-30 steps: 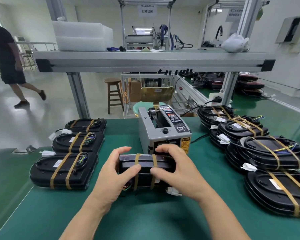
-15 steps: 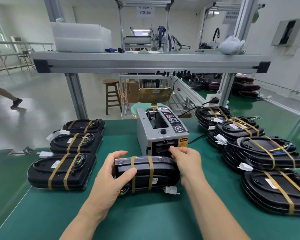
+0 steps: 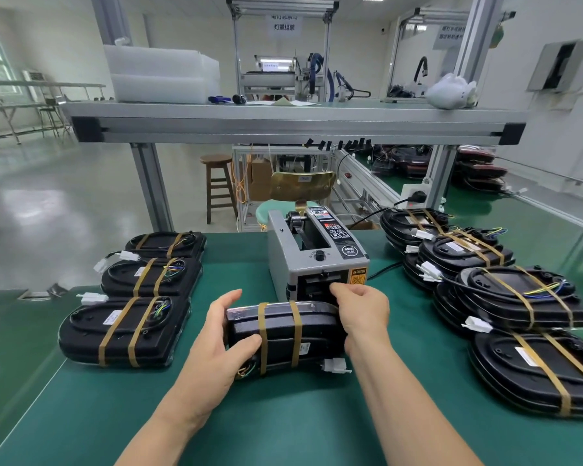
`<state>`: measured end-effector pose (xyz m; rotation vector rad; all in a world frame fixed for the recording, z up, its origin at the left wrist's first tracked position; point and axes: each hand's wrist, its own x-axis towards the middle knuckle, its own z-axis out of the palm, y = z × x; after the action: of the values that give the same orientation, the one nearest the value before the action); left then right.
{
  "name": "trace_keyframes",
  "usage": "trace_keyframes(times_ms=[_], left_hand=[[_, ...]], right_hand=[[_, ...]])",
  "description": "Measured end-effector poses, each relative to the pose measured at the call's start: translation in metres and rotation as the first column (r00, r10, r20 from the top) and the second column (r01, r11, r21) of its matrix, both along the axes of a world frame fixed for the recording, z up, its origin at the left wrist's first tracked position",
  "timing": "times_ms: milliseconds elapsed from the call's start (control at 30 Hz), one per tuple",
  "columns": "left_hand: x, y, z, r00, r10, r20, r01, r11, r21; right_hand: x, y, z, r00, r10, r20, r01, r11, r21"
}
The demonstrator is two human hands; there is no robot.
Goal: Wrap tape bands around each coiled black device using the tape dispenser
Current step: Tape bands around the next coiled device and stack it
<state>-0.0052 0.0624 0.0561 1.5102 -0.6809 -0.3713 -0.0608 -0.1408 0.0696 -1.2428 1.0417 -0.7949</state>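
Head view, the only one I have. My left hand (image 3: 216, 334) clasps the left end of a device (image 3: 320, 331) that stands on its edge on the desk (image 3: 283, 428), near centre, just in front of the dispenser (image 3: 313, 260). The thumb lies across the near face and the fingers reach over the far top edge, so the hand is partly closed round the device. I judge this grip props it upright and steadies it so that tape can pass all the way round. Two tan bands (image 3: 262, 334) already circle its left half, side by side. A white plug (image 3: 335, 365) on its wire lies on the desk at the near right corner.

My right hand (image 3: 362, 307) is above the device's right end, fingers curled in at the dispenser's outlet. I take it to be fetching a strip, but I cannot tell whether any tape is pinched, as the fingertips hide the slot. The dispenser faces me and sits close, which makes that reach short.

To the left, three banded devices (image 3: 125, 327) lie flat in a row running far to near, each with two bands. To the right a larger heap (image 3: 519, 297) of banded ones overlaps, each touching the next. Judging by that, the work is well along. This device may want one more band, or a pressing down, before it joins a pile.
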Motion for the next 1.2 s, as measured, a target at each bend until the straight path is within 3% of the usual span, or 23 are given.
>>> trace_keyframes(times_ms=[133, 300, 533, 1200], left_hand=[[-0.006, -0.007, -0.001, 0.999, 0.034, 0.019, -0.032, 0.997, -0.071], [-0.014, -0.019, -0.002, 0.998, 0.064, -0.012, -0.065, 0.986, -0.156], [-0.025, -0.025, -0.006, 0.996, 0.069, -0.063, -0.082, 0.969, -0.235], [-0.026, -0.017, -0.010, 0.997, 0.044, -0.059, -0.059, 0.954, -0.294]], right_hand=[[-0.011, 0.011, 0.011, 0.991, -0.022, 0.131, 0.038, 0.992, -0.121], [-0.018, 0.061, 0.029, 0.973, 0.102, 0.208, -0.035, 0.952, -0.305], [-0.024, 0.103, 0.013, 0.961, 0.255, 0.110, -0.188, 0.888, -0.420], [-0.024, 0.113, 0.009, 0.969, 0.237, -0.074, -0.239, 0.807, -0.540]])
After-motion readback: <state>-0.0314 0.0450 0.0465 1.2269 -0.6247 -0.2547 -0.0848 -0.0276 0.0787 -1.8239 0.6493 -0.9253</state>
